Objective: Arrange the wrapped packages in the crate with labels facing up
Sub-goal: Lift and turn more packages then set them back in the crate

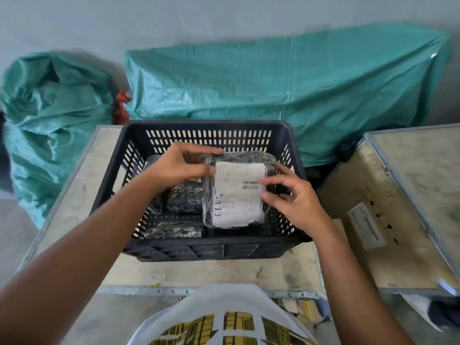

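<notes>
Centrally, the clear-plastic-wrapped dark package with a white paper label (237, 190) sits label-up inside the black slotted plastic crate (204, 247), long axis running top to bottom of the frame; the left hand (183, 166) pinches its upper-left corner; the right hand (290, 195) clasps its right edge.

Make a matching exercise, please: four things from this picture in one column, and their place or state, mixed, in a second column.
Things:
1. labelled package
2. black crate
3. green sack
4. small package

Places or states:
A. on the floor, far left
B. held by both hands, label up
C. lying in the crate's near left corner
D. standing on the wooden surface

Pairs: 1-B, 2-D, 3-A, 4-C
</notes>
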A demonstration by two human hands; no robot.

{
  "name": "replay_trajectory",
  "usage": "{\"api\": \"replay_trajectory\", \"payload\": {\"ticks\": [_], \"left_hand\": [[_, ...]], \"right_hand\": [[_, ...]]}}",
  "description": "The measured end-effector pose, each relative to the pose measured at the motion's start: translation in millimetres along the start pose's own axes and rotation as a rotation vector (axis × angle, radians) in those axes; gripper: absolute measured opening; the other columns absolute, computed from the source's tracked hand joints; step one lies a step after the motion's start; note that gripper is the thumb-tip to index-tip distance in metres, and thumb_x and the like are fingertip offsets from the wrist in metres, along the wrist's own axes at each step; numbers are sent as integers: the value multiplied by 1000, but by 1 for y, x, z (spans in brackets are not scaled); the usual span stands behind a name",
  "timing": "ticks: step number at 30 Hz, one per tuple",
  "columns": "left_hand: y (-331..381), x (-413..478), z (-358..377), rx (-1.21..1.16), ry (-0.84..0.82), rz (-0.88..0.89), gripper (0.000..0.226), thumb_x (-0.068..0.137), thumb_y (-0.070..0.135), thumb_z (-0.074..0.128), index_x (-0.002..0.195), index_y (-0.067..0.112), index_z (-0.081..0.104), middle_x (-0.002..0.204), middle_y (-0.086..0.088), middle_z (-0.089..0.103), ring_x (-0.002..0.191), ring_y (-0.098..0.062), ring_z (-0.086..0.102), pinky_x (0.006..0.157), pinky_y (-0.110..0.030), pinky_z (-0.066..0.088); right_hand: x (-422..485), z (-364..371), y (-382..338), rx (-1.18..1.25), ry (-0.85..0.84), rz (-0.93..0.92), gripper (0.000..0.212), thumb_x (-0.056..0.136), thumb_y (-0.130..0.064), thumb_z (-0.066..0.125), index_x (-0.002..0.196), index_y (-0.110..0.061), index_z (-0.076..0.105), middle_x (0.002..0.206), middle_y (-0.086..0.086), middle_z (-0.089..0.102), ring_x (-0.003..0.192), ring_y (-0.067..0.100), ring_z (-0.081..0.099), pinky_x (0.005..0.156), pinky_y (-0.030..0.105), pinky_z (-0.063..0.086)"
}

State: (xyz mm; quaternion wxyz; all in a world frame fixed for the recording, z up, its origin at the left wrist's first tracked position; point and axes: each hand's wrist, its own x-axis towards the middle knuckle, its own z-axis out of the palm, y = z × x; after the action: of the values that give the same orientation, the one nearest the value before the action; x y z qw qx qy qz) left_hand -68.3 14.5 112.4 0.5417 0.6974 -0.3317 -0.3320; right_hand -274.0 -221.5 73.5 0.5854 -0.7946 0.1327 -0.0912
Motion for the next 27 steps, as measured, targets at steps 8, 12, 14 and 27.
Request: {"api": "replay_trajectory", "payload": {"ticks": [8,12,14,27], "left_hand": [[23,6,-7,-303,205,129,60,77,33,88,134,27,67,135,-2,67,114,-24,70,82,-55,61],[19,2,11,-191,256,242,68,86,39,81,147,43,49,153,11,51,131,-19,58,102,-48,52],[13,0,18,-22,258,255,68,88,45,77,148,49,44,156,20,42,144,-13,42,114,-49,39],[-39,34,36,223,320,-168,87,84,6,80,156,24,35,168,-6,21,154,-19,13,119,-36,22]], "right_hand": [[14,1,-23,61,33,-185,56,86,-35,81,138,-44,62,145,-17,60,138,9,53,116,44,42],[27,-5,-23,115,69,-160,60,83,-36,83,138,-45,62,145,-20,59,139,8,51,117,48,39],[37,-5,-23,153,84,-146,61,81,-33,84,136,-47,64,144,-24,59,138,4,52,116,41,42],[105,27,-3,15,-23,106,65,92,-9,75,141,-47,57,159,-8,44,136,14,53,107,39,52]]}}
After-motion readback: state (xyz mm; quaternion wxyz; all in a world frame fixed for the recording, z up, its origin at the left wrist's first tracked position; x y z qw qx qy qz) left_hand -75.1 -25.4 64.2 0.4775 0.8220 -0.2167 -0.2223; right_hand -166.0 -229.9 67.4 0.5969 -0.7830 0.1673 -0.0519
